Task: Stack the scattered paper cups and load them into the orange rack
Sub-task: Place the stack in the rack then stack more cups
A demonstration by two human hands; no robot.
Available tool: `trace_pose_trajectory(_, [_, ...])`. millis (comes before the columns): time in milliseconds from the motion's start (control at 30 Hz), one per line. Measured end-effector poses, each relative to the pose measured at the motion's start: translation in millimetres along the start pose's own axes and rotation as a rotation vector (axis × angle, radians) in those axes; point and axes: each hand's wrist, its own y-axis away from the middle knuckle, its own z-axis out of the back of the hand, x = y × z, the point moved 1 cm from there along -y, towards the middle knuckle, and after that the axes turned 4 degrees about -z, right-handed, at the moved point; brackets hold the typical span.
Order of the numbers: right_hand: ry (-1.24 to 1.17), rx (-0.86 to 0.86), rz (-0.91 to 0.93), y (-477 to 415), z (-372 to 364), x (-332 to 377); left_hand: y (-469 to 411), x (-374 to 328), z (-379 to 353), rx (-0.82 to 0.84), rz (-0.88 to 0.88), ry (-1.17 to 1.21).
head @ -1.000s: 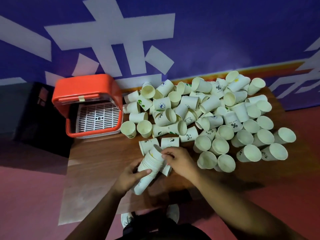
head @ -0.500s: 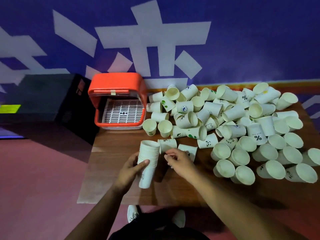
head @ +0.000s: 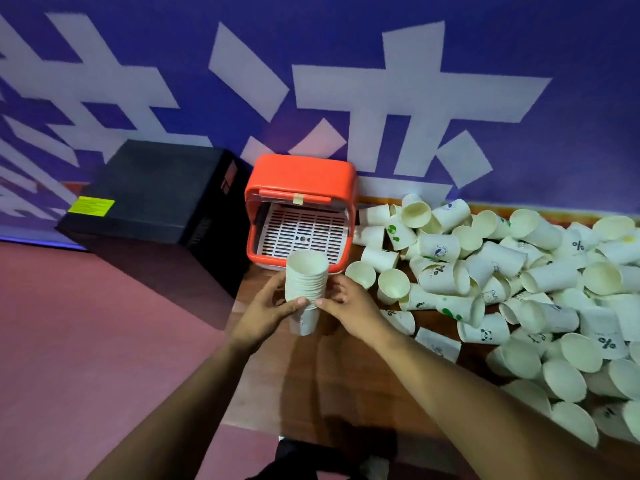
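Note:
A tall stack of white paper cups (head: 306,284) stands upright, mouth up, just in front of the orange rack (head: 300,176). My left hand (head: 268,311) grips the stack from the left and my right hand (head: 349,308) grips it from the right, thumbs meeting on its front. The rack sits at the table's back left corner, open toward me, with a white slotted tray (head: 303,233) inside and no cups on it. Many loose paper cups (head: 498,271) lie scattered over the table to the right, most of them on their sides.
A black box (head: 156,192) with a yellow label stands left of the rack, off the table. The wooden table (head: 311,375) ends at its left edge just below my left hand. A purple wall with white shapes rises behind. The floor is reddish.
My right hand has joined my left on the stack. Both have carried it up and away from me, from the table's front to the rack's opening. The view has swung left.

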Motion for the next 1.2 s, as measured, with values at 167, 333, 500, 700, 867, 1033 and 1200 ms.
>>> trace_pose_trajectory(167, [0.035,-0.032,0.048,-56,-21,23,-51,-7,51,0.008,-0.069,-0.252])
trace_pose_trajectory(333, [0.091,-0.094,0.095,-106,-37,32,-94,-2,85,0.013,-0.086,-0.317])
trace_pose_trajectory(500, [0.092,-0.143,0.109,-147,-46,35,-133,4,101,-0.027,-0.094,-0.37])
trace_pose_trajectory(700, [0.174,-0.194,0.043,-176,-50,21,-158,23,110,0.01,-0.04,-0.353])
trace_pose_trajectory(867, [0.2,-0.184,-0.025,-192,-57,7,-172,40,107,-0.016,0.048,-0.395])
trace_pose_trajectory(1033, [0.196,-0.192,-0.078,-221,-60,6,-189,42,108,-0.066,0.1,-0.396])
trace_pose_trajectory(1200, [0.193,-0.226,-0.12,-248,-65,16,-209,46,113,-0.138,0.052,-0.404])
